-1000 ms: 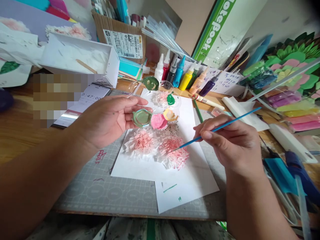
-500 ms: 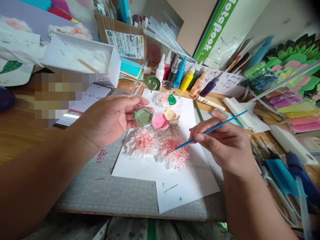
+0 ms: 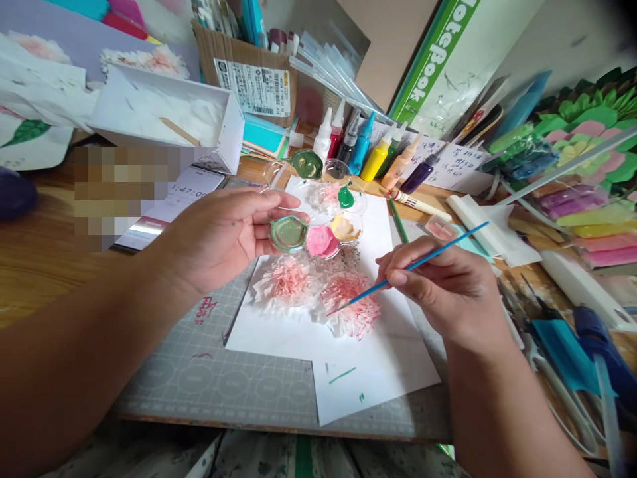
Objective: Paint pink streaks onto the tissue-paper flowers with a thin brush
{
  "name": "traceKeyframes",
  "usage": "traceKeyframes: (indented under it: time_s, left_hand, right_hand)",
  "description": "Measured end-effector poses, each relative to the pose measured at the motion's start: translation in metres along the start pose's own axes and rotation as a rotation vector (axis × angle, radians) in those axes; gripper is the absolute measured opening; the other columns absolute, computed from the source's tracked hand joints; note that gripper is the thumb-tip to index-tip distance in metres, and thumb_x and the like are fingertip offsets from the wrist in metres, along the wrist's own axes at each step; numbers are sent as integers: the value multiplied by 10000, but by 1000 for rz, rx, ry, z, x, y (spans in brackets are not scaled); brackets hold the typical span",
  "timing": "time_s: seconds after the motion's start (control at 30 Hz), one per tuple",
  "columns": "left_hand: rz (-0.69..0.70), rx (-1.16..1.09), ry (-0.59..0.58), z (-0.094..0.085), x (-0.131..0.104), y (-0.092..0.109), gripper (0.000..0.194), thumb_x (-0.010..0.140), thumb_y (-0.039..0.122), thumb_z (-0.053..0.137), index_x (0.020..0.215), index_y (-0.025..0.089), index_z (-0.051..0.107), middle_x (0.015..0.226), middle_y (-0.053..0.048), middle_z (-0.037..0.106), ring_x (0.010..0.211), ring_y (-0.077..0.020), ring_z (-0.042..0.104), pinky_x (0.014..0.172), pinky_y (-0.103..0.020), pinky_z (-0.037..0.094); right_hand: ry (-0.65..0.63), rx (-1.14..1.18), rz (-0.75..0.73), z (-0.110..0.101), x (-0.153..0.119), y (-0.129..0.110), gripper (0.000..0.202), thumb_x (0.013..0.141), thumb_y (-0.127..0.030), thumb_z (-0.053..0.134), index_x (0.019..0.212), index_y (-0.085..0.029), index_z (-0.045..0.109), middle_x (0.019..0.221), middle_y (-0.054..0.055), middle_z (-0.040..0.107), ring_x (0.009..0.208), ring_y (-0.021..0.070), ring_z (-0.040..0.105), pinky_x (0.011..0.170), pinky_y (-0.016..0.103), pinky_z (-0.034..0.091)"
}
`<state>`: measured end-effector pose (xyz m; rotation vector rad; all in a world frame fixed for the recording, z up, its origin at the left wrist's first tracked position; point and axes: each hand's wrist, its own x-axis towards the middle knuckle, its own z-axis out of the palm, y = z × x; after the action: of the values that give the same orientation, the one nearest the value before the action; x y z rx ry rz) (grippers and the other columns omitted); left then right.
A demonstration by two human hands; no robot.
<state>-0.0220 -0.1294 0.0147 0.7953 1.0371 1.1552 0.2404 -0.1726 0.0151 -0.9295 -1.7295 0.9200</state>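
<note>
My left hand (image 3: 249,222) grips the edge of a clear plastic paint palette (image 3: 355,199), holding it raised over white paper. Green, pink and yellowish paint fill its round wells. Between the thumb and fingers of my right hand (image 3: 432,282) is a thin blue paintbrush (image 3: 423,262), slanting down to the left. Its tip meets the left side of a white paper flower (image 3: 355,309) with pink-red edges. Just left of that lies a second paper flower (image 3: 288,282), white with a paler pink middle. Both flowers rest on the white paper (image 3: 273,338), partly below the palette.
Under the paper is a grey cutting mat (image 3: 174,392). Paint bottles (image 3: 373,156) stand in a row behind the palette. A white box (image 3: 226,129) and a phone (image 3: 186,196) are at left. Scissors (image 3: 557,385) and a blue glue gun (image 3: 597,338) lie at right.
The view has shifted slightly, so everything appears a little further right. The brush tip sits slightly lower at the right flower's left edge. Both hands keep their holds.
</note>
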Motion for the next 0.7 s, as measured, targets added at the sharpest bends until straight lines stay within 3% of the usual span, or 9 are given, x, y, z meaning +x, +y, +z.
traceKeyframes:
  time_s: [0.23,0.53,0.7]
  left_hand:
    - [-6,4,-10,-1,1,-1,151,826,251,686,844,128,773,808,-102,750,735,-229,719,676,-360,558]
    - [-67,-17,44,4,0,1,147,808,220,678,810,108,774,756,-95,759,690,-190,697,593,-287,551]
    - [-23,-28,36,5,-1,2,137,812,205,676,816,106,770,750,-91,762,697,-187,698,589,-273,542]
  right_hand:
    - [-4,-28,12,0,1,-1,91,833,-158,779,796,-237,755,729,-17,720,657,118,651,623,245,525]
    - [2,89,50,-2,1,9,61,849,-233,792,805,-245,752,726,-13,708,664,129,648,629,260,528]
    - [3,31,64,3,4,5,95,813,-255,825,775,-222,745,708,-10,706,646,123,646,629,250,526]
